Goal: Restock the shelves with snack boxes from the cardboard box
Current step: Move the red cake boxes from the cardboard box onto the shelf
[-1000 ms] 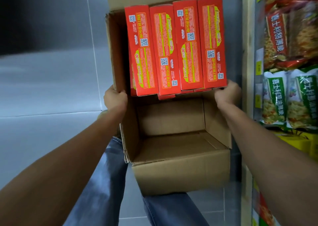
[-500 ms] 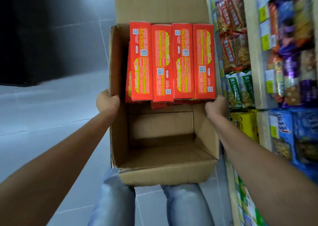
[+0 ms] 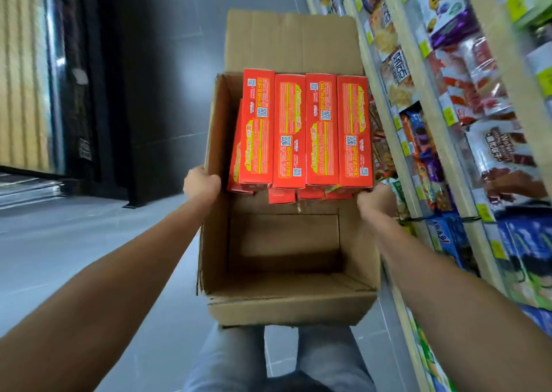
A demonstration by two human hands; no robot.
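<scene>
Grey tiled aisle floor [image 3: 74, 242]. Everything is placed relative to the carton [image 3: 215, 242].

- Far left of the carton: pale ribbed panel [image 3: 21, 78], blurred. Next to it, closer to the carton, a dark wall unit [image 3: 134, 92].
- Left hand [image 3: 200, 182]: on the carton's left wall, about halfway along the rim, fingers curled over the top edge. Firm grip on the carton.
- Carton: held off the floor between both hands, top open, far flap [image 3: 292, 42] standing up.
- Snack boxes [image 3: 307, 131]: inside the carton, in its far half. Four red ones side by side on top, printed faces up with QR codes. More red ends show under them, and one more sits against the carton's left wall. The carton's near half shows bare cardboard bottom.
- Right hand [image 3: 375, 202]: on the carton's right wall rim, level with the near ends of the snack boxes. It is clamped on the carton; fingertips are hidden behind the wall.
- Right of the carton: shelves [image 3: 448, 140], just beside it, packed with bags and packets, yellow tags on the edges.
- Below the carton's near end: jeans [image 3: 227, 358].
</scene>
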